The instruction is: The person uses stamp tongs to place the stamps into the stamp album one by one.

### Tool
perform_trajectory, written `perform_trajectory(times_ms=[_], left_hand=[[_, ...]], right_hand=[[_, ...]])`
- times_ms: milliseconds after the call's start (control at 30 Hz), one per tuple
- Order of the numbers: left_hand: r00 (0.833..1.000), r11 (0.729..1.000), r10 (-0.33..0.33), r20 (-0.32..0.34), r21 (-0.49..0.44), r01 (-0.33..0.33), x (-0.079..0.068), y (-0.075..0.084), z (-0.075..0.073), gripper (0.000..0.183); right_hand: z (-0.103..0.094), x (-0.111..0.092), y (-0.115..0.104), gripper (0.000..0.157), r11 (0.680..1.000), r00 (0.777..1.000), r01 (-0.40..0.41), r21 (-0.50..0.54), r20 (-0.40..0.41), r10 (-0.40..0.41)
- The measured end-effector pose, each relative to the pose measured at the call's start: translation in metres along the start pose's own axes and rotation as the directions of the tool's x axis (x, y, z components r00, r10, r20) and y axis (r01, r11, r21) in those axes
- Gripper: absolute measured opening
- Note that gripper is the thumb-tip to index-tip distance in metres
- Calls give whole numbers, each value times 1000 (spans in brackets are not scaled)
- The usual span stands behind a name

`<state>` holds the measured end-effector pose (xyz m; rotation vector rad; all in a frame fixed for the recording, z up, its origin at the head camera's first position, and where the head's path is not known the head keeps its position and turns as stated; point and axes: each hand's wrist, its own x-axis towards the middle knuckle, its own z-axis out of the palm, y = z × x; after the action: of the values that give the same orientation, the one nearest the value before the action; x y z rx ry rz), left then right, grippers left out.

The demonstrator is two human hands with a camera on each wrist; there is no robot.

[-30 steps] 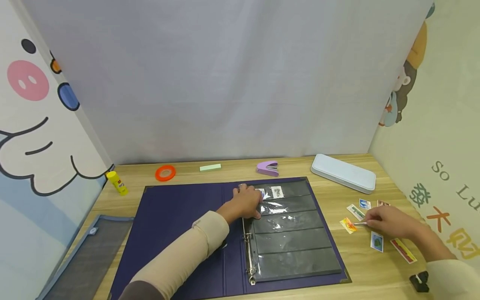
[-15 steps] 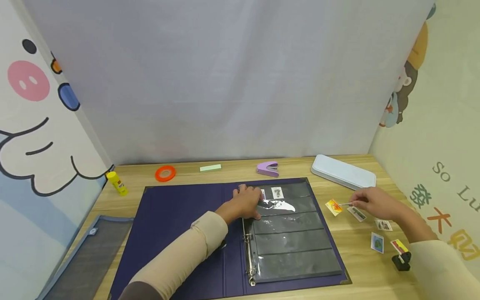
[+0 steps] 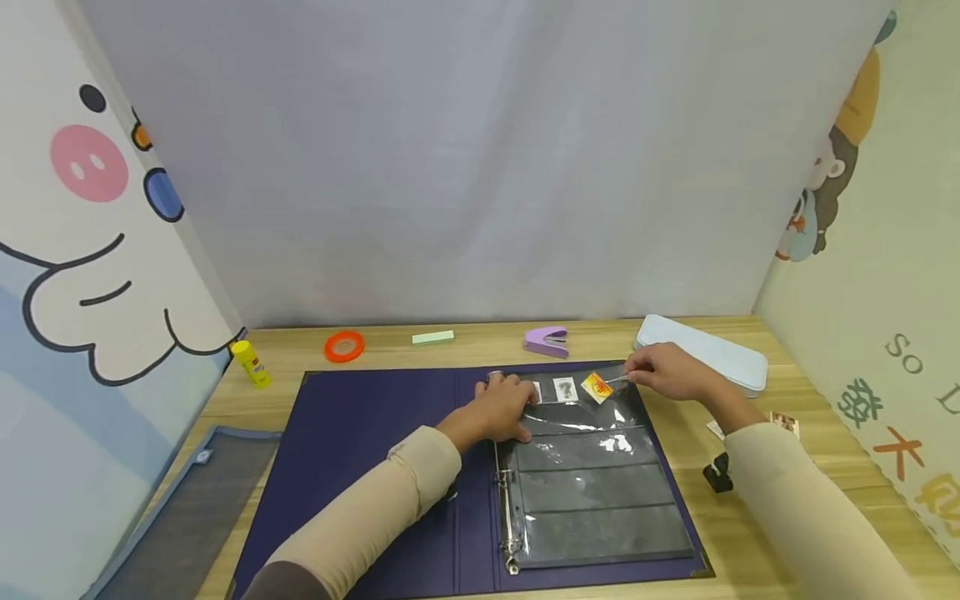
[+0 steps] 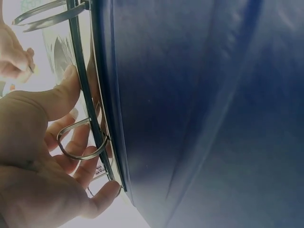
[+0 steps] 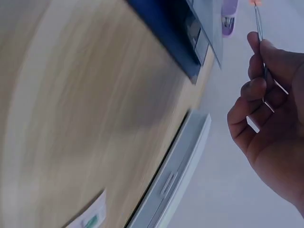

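A dark blue ring binder (image 3: 375, 467) lies spread flat, with a black pocket page (image 3: 600, 533) on its metal rings. My left hand (image 3: 501, 408) rests on the page's upper inner corner, its fingers spread about a ring (image 4: 80, 156) in the left wrist view. My right hand (image 3: 671, 373) pinches metal tweezers (image 5: 259, 23) between thumb and fingers. At their tip an orange-yellow stamp (image 3: 597, 387) hovers at the top pocket row; whether it touches the page I cannot tell. Left of it sits a pale stamp (image 3: 566, 389) in that row, and another (image 3: 537, 392) is partly covered by my left fingers.
Behind the binder lie an orange tape roll (image 3: 344, 347), a pale green strip (image 3: 432, 338), a purple stapler (image 3: 547, 341) and a light blue case (image 3: 712, 354). A glue stick (image 3: 251, 363) and mesh pouch (image 3: 217, 508) are left. Loose stamps (image 3: 783, 422) lie right, partly behind my sleeve.
My right hand has carried the orange-yellow stamp in the tweezers leftward from the table to over the page's top row. My left hand stays on the page. The head view has shifted slightly.
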<state>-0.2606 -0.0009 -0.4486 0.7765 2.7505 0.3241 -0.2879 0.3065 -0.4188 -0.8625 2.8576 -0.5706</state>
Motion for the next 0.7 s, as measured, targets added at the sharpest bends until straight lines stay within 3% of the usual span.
perform_trajectory(times_ms=[300, 567, 700], left_hand=[[999, 999, 32, -15, 8, -32, 0, 0, 0, 52], [1000, 1000, 13, -18, 15, -12, 0, 3, 0, 52], [1000, 1000, -1, -13, 26, 1, 1, 3, -1, 52]], right_hand=[[12, 41, -15, 11, 995, 998, 67, -68, 7, -67], [20, 62, -36, 12, 981, 985, 117, -151, 145, -95], [25, 70, -47, 13, 962, 969, 186, -201, 200, -146]])
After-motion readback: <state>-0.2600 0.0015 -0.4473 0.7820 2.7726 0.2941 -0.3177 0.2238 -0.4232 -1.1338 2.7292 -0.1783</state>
